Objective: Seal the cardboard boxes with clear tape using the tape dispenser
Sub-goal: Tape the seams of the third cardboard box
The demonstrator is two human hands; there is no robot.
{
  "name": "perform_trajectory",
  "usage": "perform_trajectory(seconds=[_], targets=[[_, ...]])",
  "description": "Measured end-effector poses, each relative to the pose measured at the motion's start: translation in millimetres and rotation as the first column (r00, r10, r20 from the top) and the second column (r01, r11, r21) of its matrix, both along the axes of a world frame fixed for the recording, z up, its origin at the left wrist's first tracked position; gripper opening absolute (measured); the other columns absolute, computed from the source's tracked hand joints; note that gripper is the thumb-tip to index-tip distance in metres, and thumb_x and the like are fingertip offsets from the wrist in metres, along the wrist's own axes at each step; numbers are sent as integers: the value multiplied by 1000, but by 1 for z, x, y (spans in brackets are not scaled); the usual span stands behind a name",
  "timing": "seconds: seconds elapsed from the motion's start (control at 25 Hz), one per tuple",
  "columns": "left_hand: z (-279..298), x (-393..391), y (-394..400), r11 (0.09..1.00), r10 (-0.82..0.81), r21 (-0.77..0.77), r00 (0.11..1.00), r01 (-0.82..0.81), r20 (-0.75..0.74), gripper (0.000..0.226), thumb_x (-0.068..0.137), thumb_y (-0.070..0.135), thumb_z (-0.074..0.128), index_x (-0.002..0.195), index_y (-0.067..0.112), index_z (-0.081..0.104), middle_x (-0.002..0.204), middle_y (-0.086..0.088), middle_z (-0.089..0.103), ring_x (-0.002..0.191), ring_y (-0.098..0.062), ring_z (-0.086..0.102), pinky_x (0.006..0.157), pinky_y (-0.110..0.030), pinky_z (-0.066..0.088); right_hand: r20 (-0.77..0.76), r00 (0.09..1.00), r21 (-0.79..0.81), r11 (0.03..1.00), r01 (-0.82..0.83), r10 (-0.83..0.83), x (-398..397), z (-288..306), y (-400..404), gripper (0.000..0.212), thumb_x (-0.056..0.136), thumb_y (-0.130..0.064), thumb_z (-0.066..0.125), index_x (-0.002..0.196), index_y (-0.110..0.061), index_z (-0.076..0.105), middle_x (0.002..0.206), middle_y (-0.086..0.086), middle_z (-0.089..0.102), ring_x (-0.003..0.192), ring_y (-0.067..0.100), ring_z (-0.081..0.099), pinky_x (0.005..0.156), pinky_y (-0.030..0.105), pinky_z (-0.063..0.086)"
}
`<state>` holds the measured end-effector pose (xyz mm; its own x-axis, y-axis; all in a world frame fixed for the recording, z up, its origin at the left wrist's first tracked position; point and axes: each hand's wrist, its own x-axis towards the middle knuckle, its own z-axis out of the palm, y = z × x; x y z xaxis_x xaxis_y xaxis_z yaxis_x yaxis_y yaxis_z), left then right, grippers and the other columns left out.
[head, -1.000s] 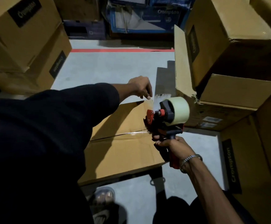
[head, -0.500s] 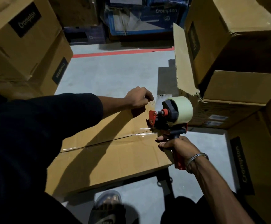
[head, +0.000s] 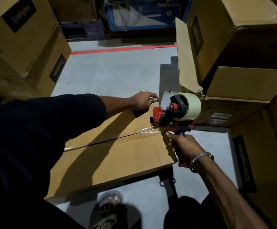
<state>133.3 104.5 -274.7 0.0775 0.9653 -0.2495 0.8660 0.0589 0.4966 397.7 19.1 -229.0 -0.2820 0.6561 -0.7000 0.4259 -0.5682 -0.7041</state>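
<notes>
A flat brown cardboard box lies on the grey floor in front of me, with clear tape shining along its centre seam. My right hand grips the red handle of the tape dispenser, whose red and black head sits at the right end of the seam. A pale roll of tape is mounted on the dispenser. My left hand rests with curled fingers on the box's far right corner, close beside the dispenser head. My dark sleeve hides the box's left part.
Stacked brown boxes stand at the left. More boxes, one with an open flap, crowd the right. Blue cartons line the back beyond a red floor stripe. My sandalled foot is below the box.
The view shifted, showing more of the box's top. My left hand came down from above the corner onto the box. The dispenser stays at the seam's right end.
</notes>
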Motion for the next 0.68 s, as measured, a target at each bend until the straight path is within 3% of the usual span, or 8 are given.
perform_trajectory(seconds=[0.12, 0.24, 0.32, 0.44, 0.68], targets=[[4, -1, 2, 999, 46, -19, 998, -46, 30, 37, 112, 29, 47, 138, 10, 66, 140, -12, 66, 123, -33, 61, 91, -28, 38, 62, 998, 44, 999, -17, 15, 2, 9, -2, 28, 95, -18, 66, 70, -7, 57, 46, 2, 57, 33, 9, 49, 35, 17, 31], [5, -7, 3, 994, 92, -57, 994, -89, 52, 35, 109, 28, 51, 130, 7, 69, 135, -15, 68, 113, -30, 62, 88, -29, 39, 116, 993, 85, 996, -27, 17, -4, 13, -10, 11, 86, -12, 65, 81, -3, 64, 68, 21, 72, 41, 16, 58, 36, 15, 33], [3, -4, 5, 995, 91, -42, 995, -89, 48, 35, 110, 27, 50, 132, 8, 70, 134, -13, 69, 107, -25, 60, 87, -28, 39, 102, 995, 56, 998, 11, -17, 0, 12, -11, 9, 87, -11, 65, 83, -3, 65, 70, 25, 68, 38, 18, 54, 36, 14, 31], [2, -5, 7, 995, 95, -42, 994, -92, 61, 34, 111, 32, 50, 133, 16, 72, 134, -8, 70, 113, -25, 62, 90, -27, 39, 32, 998, -72, 996, 48, -46, 13, 14, -15, 14, 92, -14, 67, 84, -3, 64, 61, 14, 52, 36, 15, 44, 40, 16, 30], [-6, -7, 12, 993, 88, -81, 994, -83, 63, 35, 111, 37, 47, 131, 22, 73, 138, -5, 69, 124, -30, 62, 97, -30, 41, 186, 981, -163, 986, -28, 58, 47, 17, -29, 22, 86, -25, 71, 78, -9, 58, 52, 7, 44, 44, 22, 46, 48, 22, 28]])
